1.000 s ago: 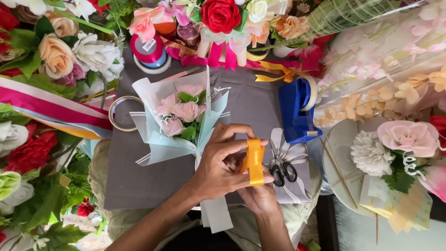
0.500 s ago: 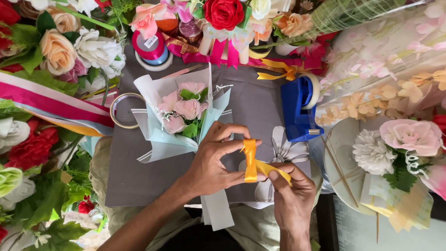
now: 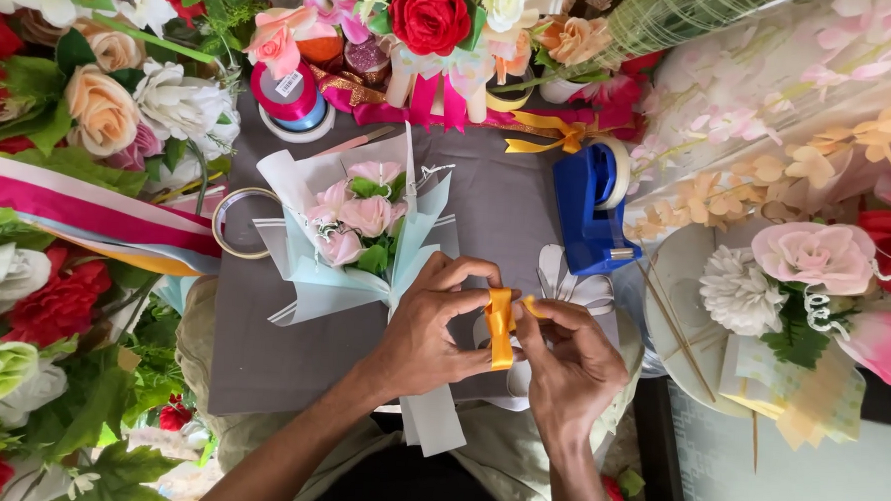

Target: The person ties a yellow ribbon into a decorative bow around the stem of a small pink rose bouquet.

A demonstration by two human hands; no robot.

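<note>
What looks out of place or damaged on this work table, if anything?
Nothing looks damaged or spilled. The table is crowded but orderly: both hands, left hand and right hand, fold a yellow ribbon beside the small wrapped bouquet, which lies flat and intact.

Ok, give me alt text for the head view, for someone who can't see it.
Two hands, the left hand and right hand, pinch a folded yellow ribbon over a grey work mat, just below a small bouquet of pink flowers in pale blue wrap. A blue tape dispenser sits to the right, with artificial flowers all around.
</note>
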